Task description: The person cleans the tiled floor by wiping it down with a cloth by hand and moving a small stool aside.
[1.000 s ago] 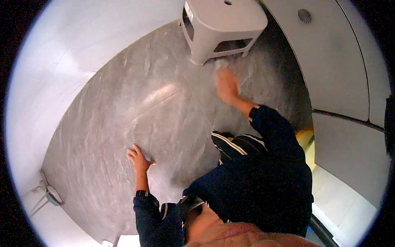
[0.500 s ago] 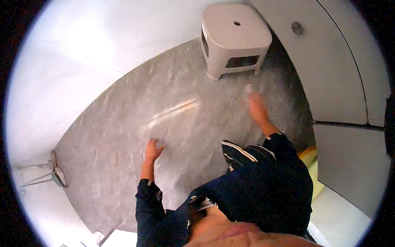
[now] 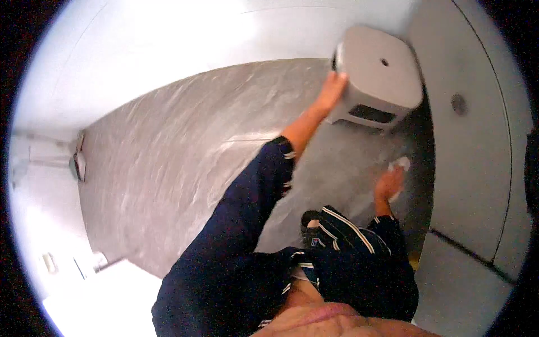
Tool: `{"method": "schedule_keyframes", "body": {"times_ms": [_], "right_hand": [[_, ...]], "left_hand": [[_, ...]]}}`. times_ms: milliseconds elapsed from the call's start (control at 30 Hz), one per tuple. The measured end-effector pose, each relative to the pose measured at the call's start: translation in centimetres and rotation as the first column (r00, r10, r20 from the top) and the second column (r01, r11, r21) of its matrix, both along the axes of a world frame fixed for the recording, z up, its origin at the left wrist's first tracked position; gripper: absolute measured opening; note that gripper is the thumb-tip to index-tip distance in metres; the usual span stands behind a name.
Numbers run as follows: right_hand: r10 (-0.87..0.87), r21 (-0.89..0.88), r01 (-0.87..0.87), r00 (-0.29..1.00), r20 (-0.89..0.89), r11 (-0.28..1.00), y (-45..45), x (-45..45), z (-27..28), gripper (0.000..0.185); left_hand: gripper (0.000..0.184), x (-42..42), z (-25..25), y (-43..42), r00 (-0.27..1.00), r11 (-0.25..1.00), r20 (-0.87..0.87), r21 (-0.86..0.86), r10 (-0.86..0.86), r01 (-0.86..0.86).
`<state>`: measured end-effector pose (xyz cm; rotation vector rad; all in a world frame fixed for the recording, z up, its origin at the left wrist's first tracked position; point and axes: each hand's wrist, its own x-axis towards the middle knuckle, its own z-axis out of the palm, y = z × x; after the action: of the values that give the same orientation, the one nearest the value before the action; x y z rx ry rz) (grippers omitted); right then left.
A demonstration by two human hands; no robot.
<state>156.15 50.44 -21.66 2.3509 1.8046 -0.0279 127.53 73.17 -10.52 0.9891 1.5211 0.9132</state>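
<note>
My left hand (image 3: 332, 90) reaches forward to the beige plastic stool (image 3: 379, 59), with its fingers on the near left edge, by the side opening. The fingertips are partly hidden and blurred. The stool stands upright on the floor and has a small round hole in its seat. Low on the right, my right hand (image 3: 389, 184) presses a white cloth or wipe (image 3: 400, 163) to the grey floor. Parts of the white piece show beyond the fingers and beside the palm.
Grey cabinet doors (image 3: 477, 140) with a round vent or knob (image 3: 458, 104) line the right side. A white wall (image 3: 185, 45) runs behind the grey streaked floor (image 3: 168, 157). A long-handled dustpan or similar tool (image 3: 77, 160) leans far left, and a white surface (image 3: 112, 297) is lower left.
My left hand has moved up and right from above the floor onto the stool. My right hand has moved right and nearer with the white piece. The whole view has turned.
</note>
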Motion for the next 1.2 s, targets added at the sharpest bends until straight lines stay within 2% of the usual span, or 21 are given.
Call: {"method": "schedule_keyframes", "body": {"times_ms": [67, 167, 233, 267, 333, 400, 433, 500, 567, 600, 633, 667, 700, 733, 800, 900, 1000, 1067, 1133, 1167, 1200], "right_hand": [[-0.138, -0.023, 0.138, 0.990, 0.033, 0.990, -2.5, 1.1, 1.6, 0.043], [-0.171, -0.270, 0.265, 0.930, 0.324, 0.926, -5.1, 2.3, 4.7, 0.043], [-0.302, -0.198, 0.347, 0.927, 0.224, 0.917, -5.7, 3.8, 7.9, 0.041], [-0.363, -0.164, 0.390, 0.916, 0.170, 0.906, -6.2, 4.5, 8.8, 0.040], [-0.299, -0.141, 0.347, 0.913, 0.276, 0.927, -8.0, 6.2, 8.8, 0.041], [-0.246, -0.118, 0.300, 0.909, 0.337, 0.947, -9.1, 7.3, 9.0, 0.042], [-0.226, -0.103, 0.277, 0.910, 0.347, 0.955, -9.3, 7.6, 9.3, 0.041], [-0.161, -0.098, 0.204, 0.928, 0.337, 0.974, -9.4, 8.8, 9.1, 0.039], [-0.068, -0.112, 0.105, 0.953, 0.295, 0.988, -7.9, 10.1, 6.2, 0.037], [-0.274, -0.126, 0.280, 0.960, 0.063, 0.952, -5.9, 9.5, 3.9, 0.035], [-0.278, -0.168, 0.275, 0.960, 0.004, 0.947, -3.3, 8.2, 2.0, 0.035], [-0.287, -0.209, 0.270, 0.956, -0.054, 0.940, -0.6, 6.9, 0.3, 0.035], [-0.088, -0.259, 0.097, 0.995, 0.049, 0.961, 1.5, 4.4, -0.2, 0.037], [-0.074, -0.228, 0.077, 0.997, 0.025, 0.971, 2.3, 2.5, -0.8, 0.038], [-0.110, -0.167, 0.113, 0.994, 0.027, 0.979, 1.5, 2.7, -0.1, 0.041], [-0.104, -0.105, 0.099, 0.993, -0.053, 0.990, 2.0, 2.4, -0.9, 0.044], [-0.110, -0.115, 0.102, 0.991, -0.072, 0.988, 2.7, 2.3, -1.4, 0.044], [-0.093, -0.115, 0.081, 0.990, -0.107, 0.990, 4.3, 1.9, -0.7, 0.044], [-0.229, -0.110, 0.216, 0.965, -0.130, 0.970, 5.1, 1.6, -1.1, 0.043], [-0.274, -0.111, 0.260, 0.950, -0.148, 0.959, 5.7, 1.6, -1.6, 0.043], [-0.284, -0.137, 0.264, 0.947, -0.150, 0.955, 6.4, 1.5, -2.3, 0.043]], "left_hand": [[0.063, 2.1, -2.9, -0.1, 0.993, 0.990, -0.021, 0.086, -0.113, 0.114], [0.066, 4.4, -2.6, -2.6, 0.975, 0.974, 0.083, -0.076, -0.207, 0.213], [0.065, 5.4, -0.3, -5.2, 0.977, 0.974, 0.093, -0.105, -0.192, 0.201], [0.064, 5.1, -0.5, -6.3, 0.977, 0.978, 0.213, -0.197, -0.024, 0.066], [0.061, 4.1, -1.6, -8.6, 0.863, 0.894, 0.379, -0.417, 0.333, -0.162], [0.055, -0.8, 2.7, -9.3, 0.810, 0.877, 0.423, -0.428, 0.406, -0.217], [0.050, -3.6, 2.8, -10.4, 0.873, 0.896, 0.299, -0.345, 0.386, -0.279], [0.047, -10.4, 3.0, -12.5, 0.869, 0.831, 0.035, -0.314, 0.494, -0.459], [0.048, -19.5, 4.8, -16.0, 0.884, 0.882, -0.047, -0.060, 0.465, -0.467], [0.049, -24.3, 6.2, -18.4, 0.903, 0.911, -0.128, 0.109, 0.409, -0.397], [0.051, -28.8, 8.2, -20.9, 0.905, 0.903, -0.141, 0.227, 0.401, -0.365], [0.055, -31.5, 11.6, -22.2, 0.763, 0.745, 0.055, 0.180, 0.644, -0.642], [0.056, -32.9, 15.9, -23.8, 0.606, 0.608, 0.244, 0.076, 0.757, -0.790], [0.057, -31.0, 20.5, -23.3, 0.634, 0.622, 0.016, 0.175, 0.773, -0.763], [0.058, -35.4, 20.1, -24.7, 0.534, 0.524, 0.159, 0.102, 0.830, -0.845], [0.059, -34.9, 21.5, -25.7, 0.415, 0.407, 0.000, 0.202, 0.910, -0.891], [0.058, -40.9, 19.5, -30.3, 0.424, 0.411, -0.026, 0.310, 0.905, -0.857], [0.056, -39.0, 20.2, -32.1, 0.241, 0.280, -0.212, 0.176, 0.947, -0.944], [0.047, -43.7, 14.0, -42.8, 0.165, 0.201, -0.513, 0.016, 0.843, -0.979], [0.044, -39.4, 12.7, -44.7, 0.275, 0.310, -0.676, -0.072, 0.683, -0.948], [0.042, -33.9, 11.4, -44.1, 0.462, 0.550, -0.788, -0.192, 0.407, -0.813]]}}
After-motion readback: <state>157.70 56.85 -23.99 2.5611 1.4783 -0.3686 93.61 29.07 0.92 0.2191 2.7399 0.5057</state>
